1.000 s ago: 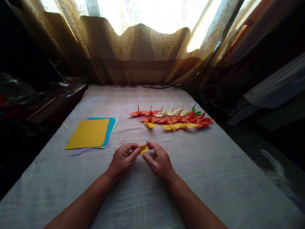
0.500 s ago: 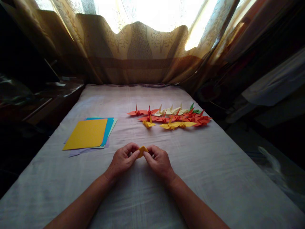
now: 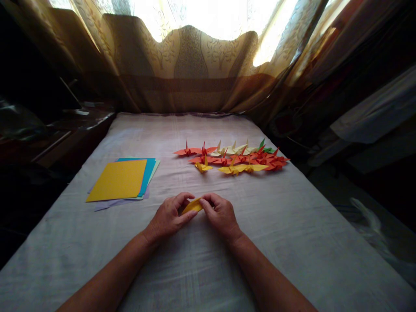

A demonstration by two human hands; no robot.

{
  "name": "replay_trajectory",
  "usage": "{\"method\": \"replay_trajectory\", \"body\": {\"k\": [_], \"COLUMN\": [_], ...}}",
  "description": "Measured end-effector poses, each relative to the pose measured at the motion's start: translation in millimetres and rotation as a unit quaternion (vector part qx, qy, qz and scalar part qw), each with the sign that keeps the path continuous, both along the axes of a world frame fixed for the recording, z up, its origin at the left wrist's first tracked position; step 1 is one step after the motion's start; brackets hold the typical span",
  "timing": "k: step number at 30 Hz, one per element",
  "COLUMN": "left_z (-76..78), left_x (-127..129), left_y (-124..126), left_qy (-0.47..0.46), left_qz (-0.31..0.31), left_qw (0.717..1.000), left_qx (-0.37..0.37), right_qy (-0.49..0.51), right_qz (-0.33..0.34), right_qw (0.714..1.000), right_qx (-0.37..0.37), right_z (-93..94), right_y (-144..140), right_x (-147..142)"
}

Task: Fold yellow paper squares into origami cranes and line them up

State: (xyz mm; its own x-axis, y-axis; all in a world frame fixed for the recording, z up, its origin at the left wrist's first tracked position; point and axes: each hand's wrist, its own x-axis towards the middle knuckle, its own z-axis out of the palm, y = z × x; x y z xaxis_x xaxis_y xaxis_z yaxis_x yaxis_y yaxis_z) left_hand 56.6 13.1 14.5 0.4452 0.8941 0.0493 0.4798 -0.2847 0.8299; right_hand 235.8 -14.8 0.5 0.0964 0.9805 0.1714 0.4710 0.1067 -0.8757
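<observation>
Both my hands pinch a small folded piece of yellow paper [image 3: 192, 206] just above the cloth-covered table [image 3: 292, 234]. My left hand [image 3: 169, 217] grips its left end with thumb and fingers. My right hand [image 3: 220, 214] grips its right end. Beyond the hands lies a row of several finished paper cranes [image 3: 232, 157] in red, orange, yellow, cream and green. A stack of flat coloured sheets [image 3: 121, 180], yellow on top with blue, pale green and lilac beneath, lies to the left.
Patterned curtains [image 3: 191, 69] hang behind the table's far edge, lit brightly from the window. A dark side surface [image 3: 65, 130] stands to the left. The table's right edge drops into dark clutter [image 3: 357, 151].
My right hand closed in on the yellow paper, which my left hand held alone a second ago. Both hands have since lowered slightly, and the piece now lies flatter between them.
</observation>
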Motion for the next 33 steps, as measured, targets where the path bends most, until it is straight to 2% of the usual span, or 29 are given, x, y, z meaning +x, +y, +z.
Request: {"method": "replay_trajectory", "body": {"k": [5,8,12,16,25,33], "left_z": [-5.9,-12.8,-18.2,-17.2,-13.1,-11.1], "left_x": [-2,-3,-3,-4,-8,-7], "left_y": [3,7,10,11,13,6], "left_qy": [-0.033,-0.078,-0.138,-0.111,-0.113,-0.027], "left_qz": [0.005,0.050,0.102,0.115,0.057,0.009], "left_qw": [0.999,0.995,0.984,0.986,0.990,0.999], "left_qx": [-0.017,-0.045,-0.053,-0.044,-0.054,-0.019], "right_qy": [-0.014,-0.009,-0.033,-0.092,-0.160,-0.165], "right_qz": [-0.020,-0.015,0.030,0.037,0.043,0.007], "right_qw": [1.000,0.999,0.999,0.995,0.986,0.986], "right_qx": [-0.013,-0.032,-0.028,-0.013,0.022,0.013], "right_z": [-3.9,-3.7,-1.3,-0.1,-1.7,-1.3], "right_y": [1,-1,-5,-9,-6,-5], "right_x": [1,0,-4,-8,-8,-6]}}
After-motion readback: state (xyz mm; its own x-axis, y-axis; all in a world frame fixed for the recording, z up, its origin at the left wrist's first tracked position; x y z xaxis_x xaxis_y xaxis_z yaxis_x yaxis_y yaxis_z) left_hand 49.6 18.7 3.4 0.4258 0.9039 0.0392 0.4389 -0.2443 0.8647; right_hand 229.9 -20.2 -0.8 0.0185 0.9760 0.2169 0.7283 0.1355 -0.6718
